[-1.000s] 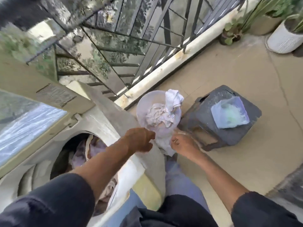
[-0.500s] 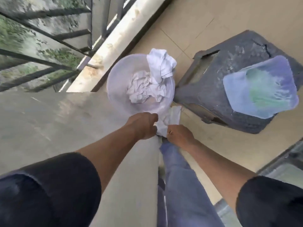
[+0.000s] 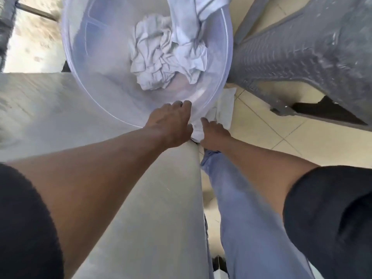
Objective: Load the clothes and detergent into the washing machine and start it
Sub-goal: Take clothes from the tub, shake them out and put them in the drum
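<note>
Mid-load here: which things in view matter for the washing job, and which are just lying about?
Job:
- crumpled white clothes in the clear plastic basin
- white cloth over the basin's near rim, held between left hand and right hand
- washing machine top

Lying about:
- grey plastic stool
- tiled floor

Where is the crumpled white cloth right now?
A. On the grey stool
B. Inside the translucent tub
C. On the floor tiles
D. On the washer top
B: the crumpled white cloth lies on the bottom of the translucent tub, whose near rim the left hand grips.
</note>
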{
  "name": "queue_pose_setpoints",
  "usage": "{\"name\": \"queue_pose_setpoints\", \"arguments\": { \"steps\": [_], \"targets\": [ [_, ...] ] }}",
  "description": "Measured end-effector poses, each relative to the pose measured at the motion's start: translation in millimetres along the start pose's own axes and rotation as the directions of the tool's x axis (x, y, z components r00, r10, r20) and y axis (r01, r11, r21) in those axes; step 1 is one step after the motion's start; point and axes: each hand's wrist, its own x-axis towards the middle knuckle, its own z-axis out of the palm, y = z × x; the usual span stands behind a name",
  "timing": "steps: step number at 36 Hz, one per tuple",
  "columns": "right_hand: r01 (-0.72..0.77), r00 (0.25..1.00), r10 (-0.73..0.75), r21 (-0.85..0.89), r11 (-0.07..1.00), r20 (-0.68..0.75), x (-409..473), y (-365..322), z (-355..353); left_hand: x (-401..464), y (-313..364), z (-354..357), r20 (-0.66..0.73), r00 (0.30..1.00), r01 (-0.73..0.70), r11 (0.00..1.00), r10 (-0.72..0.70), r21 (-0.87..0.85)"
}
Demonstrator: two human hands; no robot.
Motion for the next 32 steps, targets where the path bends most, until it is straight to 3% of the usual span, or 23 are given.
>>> {"name": "queue_pose_setpoints", "arguments": {
  "steps": [7,13,24,32],
  "targets": [
    [-0.018,0.997,0.030,0.168,0.986,-0.067,32.8,-7.9,19.5,3.9,-9.1,15.1,-0.050,0.999,-0.010,1.000,0.010,0.006],
    [0.108,0.993,-0.088,0.303,0.947,-0.078,-8.3,-9.7,1.3,-0.9,-5.5,-3.7,0.066,0.998,0.024,0.999,-0.022,-0.025],
    [0.301,0.953,-0.232,0.567,0.767,-0.193,-215.0,5.8,-86.0,-90.3,37.0,-93.4,0.182,0.982,-0.047,0.999,0.048,-0.008],
    [0.467,0.877,-0.443,0.543,0.698,-0.186,-385.3,-23.8,-156.8,-188.7,72.0,-173.9,0.131,0.985,-0.100,0.992,0.110,-0.077]
  ]
}}
